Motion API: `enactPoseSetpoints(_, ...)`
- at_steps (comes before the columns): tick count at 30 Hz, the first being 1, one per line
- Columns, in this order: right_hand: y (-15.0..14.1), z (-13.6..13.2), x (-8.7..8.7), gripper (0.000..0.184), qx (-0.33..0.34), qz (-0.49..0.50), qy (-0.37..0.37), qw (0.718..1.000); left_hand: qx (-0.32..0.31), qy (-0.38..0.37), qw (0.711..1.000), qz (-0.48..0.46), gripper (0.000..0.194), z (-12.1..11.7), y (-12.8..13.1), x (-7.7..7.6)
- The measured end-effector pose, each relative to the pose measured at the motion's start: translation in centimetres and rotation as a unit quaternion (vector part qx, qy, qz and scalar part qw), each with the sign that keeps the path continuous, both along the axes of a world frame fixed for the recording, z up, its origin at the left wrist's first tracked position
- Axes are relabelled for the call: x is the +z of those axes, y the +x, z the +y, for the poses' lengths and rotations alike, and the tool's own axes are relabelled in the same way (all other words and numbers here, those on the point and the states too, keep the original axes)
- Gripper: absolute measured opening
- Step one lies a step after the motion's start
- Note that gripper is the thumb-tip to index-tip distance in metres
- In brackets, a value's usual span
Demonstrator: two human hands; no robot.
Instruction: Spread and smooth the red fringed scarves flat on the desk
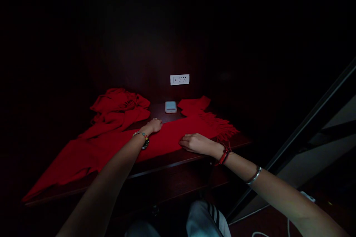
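Note:
A long red scarf [167, 137] with a fringed right end lies stretched across a dark wooden desk. At its far edge is my left hand [155, 125], fingers curled in on the cloth, with a beaded bracelet at the wrist. My right hand [196, 143] is lower and to the right, its fingers bent together on the scarf near the front edge; their tips are partly hidden. To the left, more red cloth [119, 103] is heaped in loose folds. Behind the fringe sits a small folded piece of red cloth [194, 104].
A phone-like device [170, 106] with a lit face lies behind the scarf. A white socket panel [180, 79] is on the dark back wall. The desk's front edge [167, 164] runs below the hands. White cable [260, 234] shows at lower right.

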State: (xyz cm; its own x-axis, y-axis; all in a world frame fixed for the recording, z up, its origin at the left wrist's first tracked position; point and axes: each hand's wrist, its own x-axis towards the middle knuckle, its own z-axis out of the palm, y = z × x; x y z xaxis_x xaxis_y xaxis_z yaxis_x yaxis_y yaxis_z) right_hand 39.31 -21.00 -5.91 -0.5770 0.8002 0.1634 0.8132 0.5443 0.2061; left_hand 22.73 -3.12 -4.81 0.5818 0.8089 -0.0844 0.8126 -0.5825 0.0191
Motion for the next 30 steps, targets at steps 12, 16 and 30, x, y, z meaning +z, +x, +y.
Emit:
enactPoseSetpoints(12,-2.6,0.4,-0.9,0.017,-0.008,-0.053,0.099,0.994,-0.001,0.003,0.999,-0.05,0.038,-0.4,-0.5,-1.0)
enactPoseSetpoints(16,-2.9,0.2,-1.5,0.016,-0.009,-0.053,0.13,0.99,0.016,-0.042,0.996,-0.081,0.025,0.9,-0.2,-0.4)
enactPoseSetpoints(30,1.0,-0.5,2.9,0.021,-0.155,0.217,0.168,0.949,-0.03,-0.205,0.904,-0.375,0.039,3.3,4.7,6.9)
